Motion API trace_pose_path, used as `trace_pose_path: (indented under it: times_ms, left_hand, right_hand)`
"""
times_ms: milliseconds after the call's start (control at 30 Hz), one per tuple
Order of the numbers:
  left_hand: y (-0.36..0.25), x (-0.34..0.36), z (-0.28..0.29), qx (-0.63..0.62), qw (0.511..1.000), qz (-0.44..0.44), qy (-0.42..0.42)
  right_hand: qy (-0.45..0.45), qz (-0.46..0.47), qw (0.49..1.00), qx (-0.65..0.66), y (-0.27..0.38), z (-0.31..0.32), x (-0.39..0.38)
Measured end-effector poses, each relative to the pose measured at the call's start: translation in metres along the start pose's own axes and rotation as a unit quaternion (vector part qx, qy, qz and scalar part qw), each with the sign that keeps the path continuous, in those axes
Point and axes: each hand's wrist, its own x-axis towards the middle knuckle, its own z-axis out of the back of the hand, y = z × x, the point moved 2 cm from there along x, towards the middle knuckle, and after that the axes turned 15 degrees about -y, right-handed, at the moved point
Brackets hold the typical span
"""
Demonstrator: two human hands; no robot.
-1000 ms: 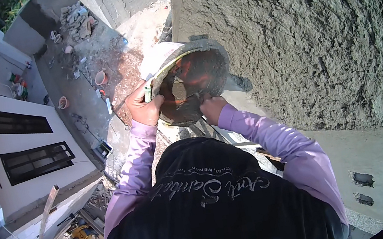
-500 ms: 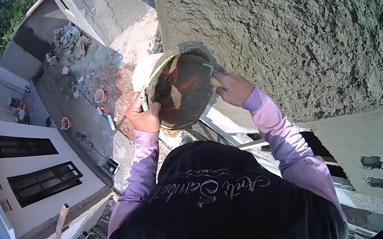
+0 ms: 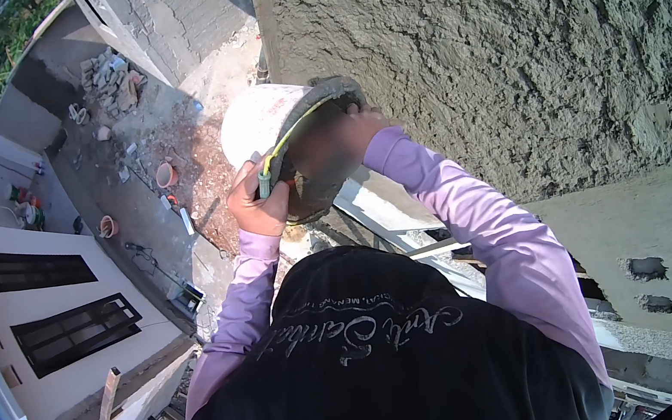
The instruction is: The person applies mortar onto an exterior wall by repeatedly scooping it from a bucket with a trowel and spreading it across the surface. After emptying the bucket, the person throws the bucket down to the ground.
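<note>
A white bucket crusted with grey mortar is tipped so that its mouth faces me. My left hand is closed on its near left rim, beside the green grip of its bail. My right hand reaches into the mouth at the far right, fingers closed. The trowel it held half a second ago is mostly hidden now, and the inside of the bucket is smeared. To the right rises a wall covered in rough wet-looking mortar, close to my right forearm.
Far below on the left, the ground holds a rubble pile, a pink bucket and another pink bucket. A white building wall with dark windows stands at left. Planks lie under the bucket. A smooth wall section has two holes.
The bucket has tipped further, showing more of its white outside. My right hand has moved left into its mouth with the trowel. My left hand still grips the rim.
</note>
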Motion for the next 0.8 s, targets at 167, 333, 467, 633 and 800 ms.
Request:
trace_pose_path:
  times_ms: [167,333,467,633,800]
  left_hand:
    - [-0.012,0.015,0.016,0.013,0.996,-0.01,0.09]
    - [0.003,0.025,0.029,-0.038,0.995,0.037,0.09]
    - [0.019,0.014,0.029,-0.051,0.996,0.077,0.016]
    - [0.084,-0.006,0.056,-0.161,0.91,0.287,-0.254]
    - [0.169,-0.044,0.14,-0.097,0.835,0.334,-0.426]
  right_hand:
    - [0.135,0.042,0.981,0.132,0.004,-0.006,-0.01]
    - [0.123,-0.09,0.92,0.36,0.033,-0.027,-0.039]
    - [0.082,-0.15,0.857,0.486,0.075,-0.009,-0.048]
    - [0.063,-0.128,0.838,0.527,0.063,0.052,-0.032]
    - [-0.087,-0.017,0.879,0.468,0.02,0.152,0.016]
